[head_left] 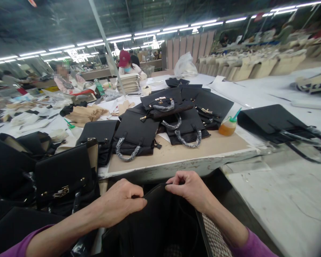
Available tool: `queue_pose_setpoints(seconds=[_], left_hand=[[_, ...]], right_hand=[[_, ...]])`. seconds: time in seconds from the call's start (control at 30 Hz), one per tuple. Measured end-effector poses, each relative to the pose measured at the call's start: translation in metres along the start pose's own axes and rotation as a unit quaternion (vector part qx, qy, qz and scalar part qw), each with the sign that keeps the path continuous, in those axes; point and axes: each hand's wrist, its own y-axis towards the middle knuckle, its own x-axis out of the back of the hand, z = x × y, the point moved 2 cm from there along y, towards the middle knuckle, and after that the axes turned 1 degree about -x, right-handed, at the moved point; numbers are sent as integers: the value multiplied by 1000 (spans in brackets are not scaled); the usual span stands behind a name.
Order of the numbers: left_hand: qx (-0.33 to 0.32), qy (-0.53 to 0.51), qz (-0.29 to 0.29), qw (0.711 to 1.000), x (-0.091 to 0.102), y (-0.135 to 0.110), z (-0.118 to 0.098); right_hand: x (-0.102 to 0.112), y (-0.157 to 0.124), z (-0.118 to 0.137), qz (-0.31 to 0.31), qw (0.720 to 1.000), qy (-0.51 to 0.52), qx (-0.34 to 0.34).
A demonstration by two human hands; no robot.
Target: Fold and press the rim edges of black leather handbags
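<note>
My left hand [120,203] and my right hand [188,189] both pinch the top rim of a black bag [160,221] that sits low in front of me, below the table's edge. The two hands are a short way apart along the rim, fingers curled closed on the black material. The bag's inside is dark and I cannot see into it. Purple sleeves cover both my forearms.
A pile of black handbags [173,117] with wrapped handles lies on a brown board [176,151]. An orange glue bottle [228,126] stands at its right. More black bags sit at left [61,175] and right [278,125]. Two people work at the far end.
</note>
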Motion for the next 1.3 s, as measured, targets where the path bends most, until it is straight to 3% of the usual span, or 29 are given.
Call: queue_pose_setpoints(seconds=[0.13, 0.33, 0.73, 0.9, 1.1, 1.2, 1.3], left_hand=[[-8, 6, 1, 1000, -3, 14, 1], [-72, -21, -2, 997, -12, 36, 0], [-68, -13, -2, 998, -18, 48, 8], [-130, -23, -7, 991, -19, 56, -2], [-145, -26, -31, 989, -23, 56, -6], [-142, -23, -43, 989, -23, 54, -8], [-125, -10, -53, 991, -23, 51, -11]], right_hand=[[-3, -2, 6, 6, 1000, 17, -6], [-6, -5, 9, 7, 999, 30, -8], [-4, -6, 4, 18, 998, 54, -7], [-4, -6, 7, 9, 999, 45, -5], [-2, -10, 10, 15, 998, 56, 9], [4, -16, 13, 20, 999, 18, 46], [10, -26, 16, -14, 993, -75, 95]])
